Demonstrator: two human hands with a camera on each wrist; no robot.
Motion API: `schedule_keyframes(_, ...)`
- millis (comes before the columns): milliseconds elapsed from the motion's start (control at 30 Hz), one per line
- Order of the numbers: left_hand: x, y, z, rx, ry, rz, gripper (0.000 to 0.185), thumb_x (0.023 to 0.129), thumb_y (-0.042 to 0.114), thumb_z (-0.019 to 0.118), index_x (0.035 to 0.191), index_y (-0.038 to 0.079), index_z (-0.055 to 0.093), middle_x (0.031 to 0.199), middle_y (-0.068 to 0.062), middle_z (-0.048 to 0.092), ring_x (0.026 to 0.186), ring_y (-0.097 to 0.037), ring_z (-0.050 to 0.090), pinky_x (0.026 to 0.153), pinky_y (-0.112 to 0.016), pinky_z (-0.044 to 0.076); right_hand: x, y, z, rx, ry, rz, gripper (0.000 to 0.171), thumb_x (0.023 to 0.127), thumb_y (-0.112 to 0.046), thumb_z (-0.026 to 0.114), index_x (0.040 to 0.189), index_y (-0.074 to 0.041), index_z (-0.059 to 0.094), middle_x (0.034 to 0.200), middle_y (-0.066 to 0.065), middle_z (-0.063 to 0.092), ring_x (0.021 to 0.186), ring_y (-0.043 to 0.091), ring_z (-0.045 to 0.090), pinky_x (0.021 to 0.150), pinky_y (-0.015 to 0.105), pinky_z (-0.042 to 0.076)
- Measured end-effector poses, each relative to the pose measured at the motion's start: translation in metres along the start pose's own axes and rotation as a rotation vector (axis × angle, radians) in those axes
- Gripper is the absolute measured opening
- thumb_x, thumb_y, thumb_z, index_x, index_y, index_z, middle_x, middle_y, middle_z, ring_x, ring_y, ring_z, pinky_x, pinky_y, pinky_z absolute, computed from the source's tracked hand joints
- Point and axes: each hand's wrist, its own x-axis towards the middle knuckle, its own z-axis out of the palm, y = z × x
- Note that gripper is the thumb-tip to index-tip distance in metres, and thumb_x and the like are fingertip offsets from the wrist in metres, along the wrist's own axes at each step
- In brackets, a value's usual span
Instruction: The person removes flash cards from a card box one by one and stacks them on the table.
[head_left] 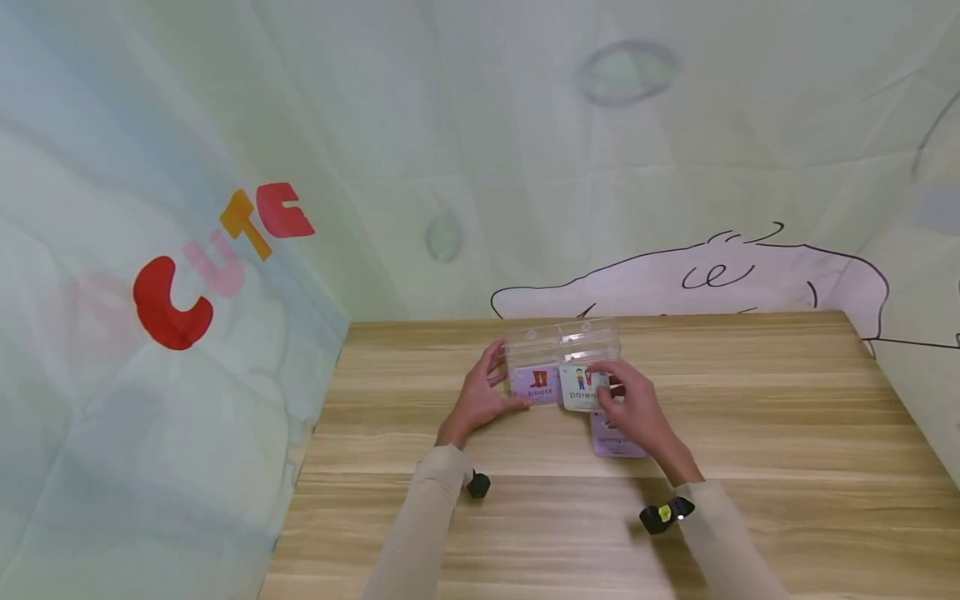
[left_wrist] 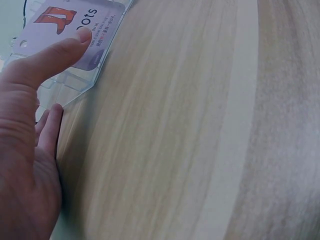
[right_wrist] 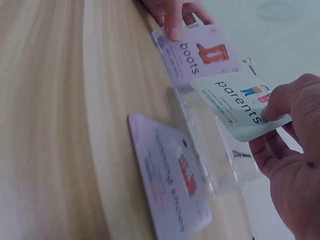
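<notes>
A clear plastic card holder point(head_left: 588, 342) lies on the table, its compartments side by side. My left hand point(head_left: 482, 395) grips its left end, with the thumb point(left_wrist: 70, 50) over the front and the other fingers at the outer side. Under that thumb, the purple "boots" card point(right_wrist: 200, 52) sits in the left compartment. My right hand point(head_left: 633, 408) pinches the pale green "parents" card point(right_wrist: 232, 105) by its right edge. That card is tilted above the right part of the holder. On the table below my right hand lies a purple "running shoes" card point(right_wrist: 172, 175), partly hidden in the head view.
The wood-grain table point(head_left: 525, 517) ends at a printed fabric backdrop point(head_left: 465, 150) just behind the holder. More fabric with the letters "CUTE" hangs at the left. A small black device point(head_left: 663, 514) is strapped to my right wrist, another point(head_left: 477, 484) to my left.
</notes>
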Motion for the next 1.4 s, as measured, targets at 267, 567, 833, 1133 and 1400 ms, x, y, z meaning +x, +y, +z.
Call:
schedule_keyframes(267, 0.0, -0.001, 0.0, 0.007, -0.001, -0.005, 0.122, 0.067, 0.013, 0.1, 0.164, 0.025, 0.025, 0.159, -0.012, 0.044, 0.139, -0.032, 0.052, 0.112, -0.038, 0.048, -0.019, 0.008, -0.014, -0.007, -0.009, 0.126, 0.041, 0.091, 0.01, 0.067, 0.13, -0.002, 0.064, 0.126, 0.018, 0.066, 0.098, 0.033, 0.068, 0.08, 0.032, 0.063)
schedule_keyframes(567, 0.0, -0.001, 0.0, -0.003, 0.003, -0.022, 0.123, 0.067, 0.011, 0.1, 0.164, 0.026, 0.025, 0.159, -0.011, 0.043, 0.138, -0.032, 0.053, 0.111, -0.037, 0.049, -0.032, 0.018, -0.027, -0.004, -0.037, 0.246, 0.041, 0.094, 0.007, 0.067, 0.134, 0.0, 0.062, 0.131, 0.022, 0.063, 0.11, 0.04, 0.067, 0.092, 0.047, 0.061)
schedule_keyframes(833, 0.0, -0.001, 0.0, 0.003, -0.003, -0.019, 0.123, 0.068, 0.012, 0.099, 0.164, 0.023, 0.024, 0.159, -0.013, 0.043, 0.138, -0.033, 0.052, 0.111, -0.038, 0.048, -0.042, 0.024, -0.032, 0.015, -0.065, 0.304, 0.04, 0.094, 0.005, 0.067, 0.133, 0.001, 0.063, 0.131, 0.024, 0.063, 0.109, 0.038, 0.067, 0.093, 0.05, 0.06)
schedule_keyframes(1133, 0.001, -0.002, 0.0, 0.008, -0.004, -0.018, 0.123, 0.068, 0.012, 0.099, 0.164, 0.023, 0.023, 0.16, -0.013, 0.042, 0.138, -0.034, 0.052, 0.111, -0.039, 0.048, -0.049, 0.028, -0.031, 0.042, -0.097, 0.358, 0.039, 0.094, 0.004, 0.066, 0.133, 0.001, 0.064, 0.13, 0.027, 0.062, 0.106, 0.037, 0.068, 0.086, 0.035, 0.06)
schedule_keyframes(1400, 0.002, -0.002, 0.001, 0.012, -0.001, -0.022, 0.121, 0.069, 0.012, 0.099, 0.164, 0.023, 0.025, 0.159, -0.012, 0.043, 0.139, -0.032, 0.052, 0.111, -0.037, 0.048, -0.051, 0.028, -0.028, 0.014, -0.105, 0.354, 0.039, 0.093, 0.007, 0.067, 0.131, 0.003, 0.065, 0.126, 0.027, 0.065, 0.103, 0.034, 0.068, 0.083, 0.032, 0.06)
